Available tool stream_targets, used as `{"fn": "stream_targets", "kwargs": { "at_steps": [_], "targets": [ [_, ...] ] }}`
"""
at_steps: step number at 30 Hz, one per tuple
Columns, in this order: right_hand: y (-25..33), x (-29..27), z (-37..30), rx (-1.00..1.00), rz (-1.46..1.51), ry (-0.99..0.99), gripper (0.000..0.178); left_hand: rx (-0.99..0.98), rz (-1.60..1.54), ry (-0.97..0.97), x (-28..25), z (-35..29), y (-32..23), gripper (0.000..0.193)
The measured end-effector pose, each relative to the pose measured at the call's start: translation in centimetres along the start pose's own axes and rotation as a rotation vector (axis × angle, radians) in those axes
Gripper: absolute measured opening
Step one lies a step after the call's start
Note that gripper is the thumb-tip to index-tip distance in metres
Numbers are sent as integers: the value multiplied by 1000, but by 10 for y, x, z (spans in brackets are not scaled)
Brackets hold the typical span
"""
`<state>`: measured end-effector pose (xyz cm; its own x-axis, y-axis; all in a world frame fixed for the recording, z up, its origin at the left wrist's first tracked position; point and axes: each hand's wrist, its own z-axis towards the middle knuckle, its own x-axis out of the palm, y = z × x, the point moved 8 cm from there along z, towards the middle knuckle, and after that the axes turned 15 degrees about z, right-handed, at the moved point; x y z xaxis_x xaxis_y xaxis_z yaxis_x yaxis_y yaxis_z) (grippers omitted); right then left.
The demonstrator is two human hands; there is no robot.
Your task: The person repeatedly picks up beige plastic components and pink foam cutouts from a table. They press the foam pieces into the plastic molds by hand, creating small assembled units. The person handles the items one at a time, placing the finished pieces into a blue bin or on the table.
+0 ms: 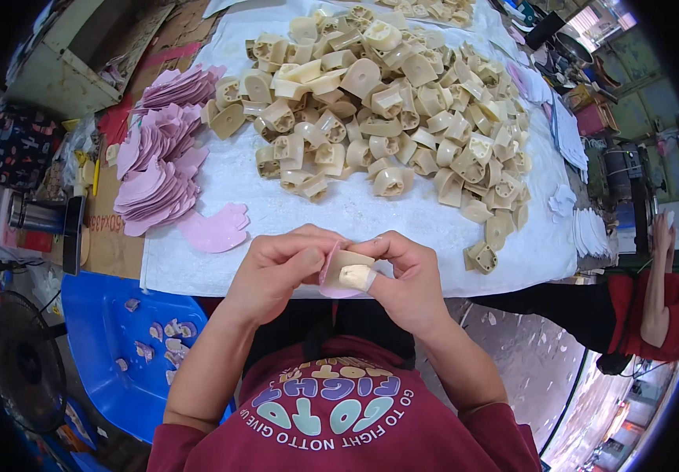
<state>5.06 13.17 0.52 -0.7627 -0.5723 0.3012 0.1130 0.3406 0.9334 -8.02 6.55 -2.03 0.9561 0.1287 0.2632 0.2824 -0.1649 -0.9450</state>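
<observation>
Close to my body, at the table's front edge, both hands hold a beige plastic shoe heel (354, 258) with a pink cover piece (329, 266) bent around it. My left hand (276, 263) pinches the pink side between thumb and fingers. From the other side my right hand (408, 275) grips the heel, its wrapped thumb (356, 277) pressed on the near face. A large pile of bare beige heels (371, 118) covers the table beyond. To the left lie stacks of pink cover pieces (150, 197), with a loose pink piece (215, 228) nearer my left hand.
A blue basin (92, 338) at lower left contains several pink-and-beige heels (174, 346). Beside it stands a black fan (21, 362). White cut pieces (590, 234) lie at the white-covered table's (261, 271) right edge. Another person (654, 315) is at far right.
</observation>
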Motion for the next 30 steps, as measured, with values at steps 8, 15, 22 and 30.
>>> {"fn": "stream_targets", "kwargs": {
  "at_steps": [8, 15, 22, 30],
  "targets": [
    [-6, 0, -6, -73, -235, -60, 18, 351, 611, -250, 6, -8, -30, 9],
    [-6, 2, -5, -67, -328, 38, 17, 476, 855, -217, 16, -12, -47, 5],
    [36, 22, -13, -380, -647, 279, 29, 256, 218, -78, 17, -32, -18, 14],
    [6, -12, -29, -114, 113, -5, 57, 613, 397, -194, 23, -48, -47, 19]
  ]
}}
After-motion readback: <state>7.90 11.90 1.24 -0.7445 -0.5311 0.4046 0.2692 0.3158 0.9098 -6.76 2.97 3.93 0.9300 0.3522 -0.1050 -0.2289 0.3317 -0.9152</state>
